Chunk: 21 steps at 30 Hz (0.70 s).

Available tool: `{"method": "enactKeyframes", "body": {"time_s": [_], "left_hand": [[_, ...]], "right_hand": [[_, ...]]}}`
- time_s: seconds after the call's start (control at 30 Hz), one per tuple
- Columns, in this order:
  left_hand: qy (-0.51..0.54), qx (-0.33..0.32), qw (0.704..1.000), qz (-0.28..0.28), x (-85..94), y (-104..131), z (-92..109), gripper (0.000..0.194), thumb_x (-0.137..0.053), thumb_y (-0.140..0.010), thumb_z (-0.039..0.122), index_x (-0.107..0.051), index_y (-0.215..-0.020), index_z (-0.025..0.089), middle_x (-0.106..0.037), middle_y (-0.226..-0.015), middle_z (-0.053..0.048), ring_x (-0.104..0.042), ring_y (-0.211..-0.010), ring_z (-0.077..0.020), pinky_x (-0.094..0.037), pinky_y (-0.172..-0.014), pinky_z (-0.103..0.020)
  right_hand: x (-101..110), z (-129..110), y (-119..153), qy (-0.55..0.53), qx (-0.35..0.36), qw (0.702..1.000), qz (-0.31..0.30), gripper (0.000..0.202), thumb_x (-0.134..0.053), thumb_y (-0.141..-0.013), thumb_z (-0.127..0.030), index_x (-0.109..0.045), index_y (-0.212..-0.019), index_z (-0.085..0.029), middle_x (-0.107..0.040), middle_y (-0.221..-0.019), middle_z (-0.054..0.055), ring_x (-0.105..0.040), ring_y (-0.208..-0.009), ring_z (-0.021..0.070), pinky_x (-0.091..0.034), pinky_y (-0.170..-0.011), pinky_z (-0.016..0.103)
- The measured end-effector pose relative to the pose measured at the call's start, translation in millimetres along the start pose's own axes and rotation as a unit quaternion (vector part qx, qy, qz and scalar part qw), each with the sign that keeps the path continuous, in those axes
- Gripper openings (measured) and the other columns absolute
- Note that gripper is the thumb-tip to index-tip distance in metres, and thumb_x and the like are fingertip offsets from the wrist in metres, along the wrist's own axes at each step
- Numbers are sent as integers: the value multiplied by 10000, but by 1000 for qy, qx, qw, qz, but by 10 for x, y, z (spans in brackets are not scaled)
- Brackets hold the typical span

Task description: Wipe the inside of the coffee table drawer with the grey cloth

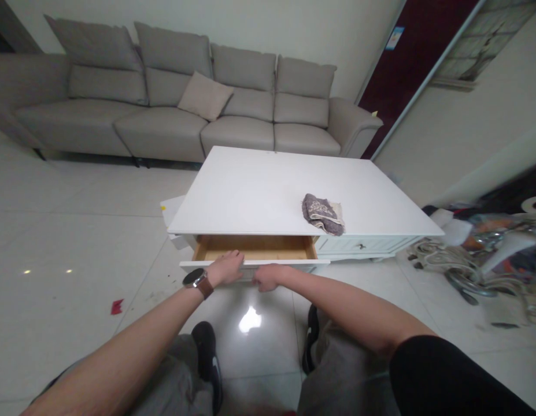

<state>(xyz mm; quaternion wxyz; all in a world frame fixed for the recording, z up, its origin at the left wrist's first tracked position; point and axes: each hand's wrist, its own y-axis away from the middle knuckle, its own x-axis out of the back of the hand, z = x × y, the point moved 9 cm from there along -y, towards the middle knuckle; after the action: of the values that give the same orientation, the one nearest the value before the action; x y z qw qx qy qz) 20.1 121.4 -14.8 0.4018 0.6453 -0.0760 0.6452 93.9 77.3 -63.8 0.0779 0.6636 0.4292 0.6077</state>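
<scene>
A drawer point(268, 248) with a light wooden inside stands pulled out from the front of a white coffee table point(259, 185). My left hand point(226, 268), with a watch at the wrist, rests on the top edge of the drawer front, its fingers over the rim. Against the outer face of the drawer front is my right hand point(266, 277), fingers curled near the middle, where the handle is hidden. A folded grey and beige cloth point(323, 214) lies on the tabletop near its front edge, right of the drawer.
A second drawer front point(361, 245) with a small knob is closed on the right. Behind the table stands a long grey sofa point(237, 133). Bags and mixed items point(497, 248) lie at the right. A red scrap point(117, 307) is on the tiled floor.
</scene>
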Motion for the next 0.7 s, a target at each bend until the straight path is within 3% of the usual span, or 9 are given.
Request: {"method": "enactKeyframes", "body": {"time_s": [0.13, 0.23, 0.3, 0.4, 0.7], "left_hand": [[-8, -6, 1000, -21, -114, -22, -30, 307, -589, -882, 273, -572, -1159, 141, -629, -1256, -183, -589, -1166, -321, -461, -975, -417], [-25, -17, 1000, -2, -164, -21, -48, 325, -605, -868, 247, -570, -1166, 121, -624, -1259, -194, -585, -1157, -324, -460, -975, -424], [-34, -24, 999, 12, -188, 1, -53, 339, -617, -856, 236, -566, -1169, 115, -615, -1257, -192, -571, -1163, -325, -456, -980, -428], [-44, -29, 998, 34, -194, 59, -52, 359, -625, -847, 229, -556, -1181, 118, -596, -1266, -179, -551, -1177, -319, -450, -990, -427], [-66, -23, 997, 30, -183, 145, 38, 338, -589, -866, 188, -554, -1195, 122, -595, -1287, -160, -545, -1182, -330, -476, -951, -462]], "right_hand": [[465, 34, 330, 10, 63, 985, 159, 334, -551, -870, -252, -680, -1175, -206, -727, -1106, 80, -666, -1031, 230, -496, -850, 305], [584, 368, 553, 51, -12, 973, 226, 349, -554, -869, -235, -639, -1199, -157, -663, -1232, 144, -611, -1149, 254, -491, -899, 335], [493, 655, 650, 60, -92, 972, 207, 379, -531, -893, -251, -613, -1248, -147, -647, -1263, 168, -606, -1169, 267, -499, -900, 355], [247, 963, 761, 54, -167, 974, 144, 352, -549, -890, -305, -666, -1181, -143, -706, -1141, 177, -676, -1043, 289, -528, -821, 364], [-21, 1041, 973, 80, -176, 972, 130, 296, -533, -900, -236, -702, -1116, -125, -720, -1092, 200, -696, -1025, 292, -526, -818, 345]]}}
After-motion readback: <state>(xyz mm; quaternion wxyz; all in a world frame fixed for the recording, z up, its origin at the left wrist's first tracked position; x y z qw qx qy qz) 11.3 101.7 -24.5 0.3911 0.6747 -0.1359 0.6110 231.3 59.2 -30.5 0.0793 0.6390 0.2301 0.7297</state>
